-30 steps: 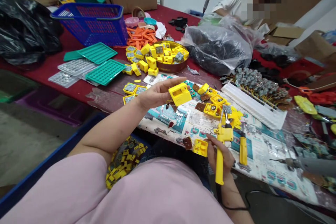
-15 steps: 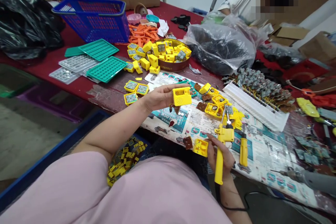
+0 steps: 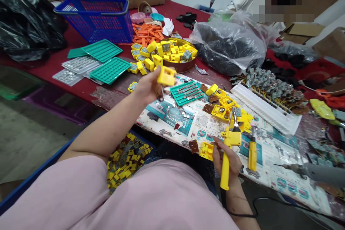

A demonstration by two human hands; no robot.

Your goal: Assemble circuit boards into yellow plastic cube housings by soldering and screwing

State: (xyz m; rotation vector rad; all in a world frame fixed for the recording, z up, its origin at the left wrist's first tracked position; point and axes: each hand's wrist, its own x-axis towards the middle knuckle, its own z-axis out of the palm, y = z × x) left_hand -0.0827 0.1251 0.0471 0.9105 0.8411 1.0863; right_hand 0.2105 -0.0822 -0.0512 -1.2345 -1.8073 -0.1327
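Note:
My left hand [image 3: 149, 87] holds a small yellow housing [image 3: 166, 76] in the air, left of a teal tray of round silver parts [image 3: 186, 93]. In my right hand [image 3: 229, 160] is a yellow soldering gun [image 3: 225, 165], its metal tip pointing away from me. The fingers of that hand also touch an open yellow housing [image 3: 207, 150] at the table's front edge, with a brown board [image 3: 193, 146] beside it. More open yellow housings [image 3: 222, 112] lie beyond the gun's tip.
A round tin [image 3: 183, 67] heaped with yellow housings stands behind, near a blue basket [image 3: 107, 25] and green trays [image 3: 110, 70]. To the right are a white foam tray [image 3: 269, 111], a yellow-handled tool [image 3: 252, 156] and a grey screwdriver [image 3: 320, 174]. A person [image 3: 242, 1] is across the table.
My left hand has moved left and away from me with the yellow housing, uncovering the teal tray. My right hand has stayed almost still.

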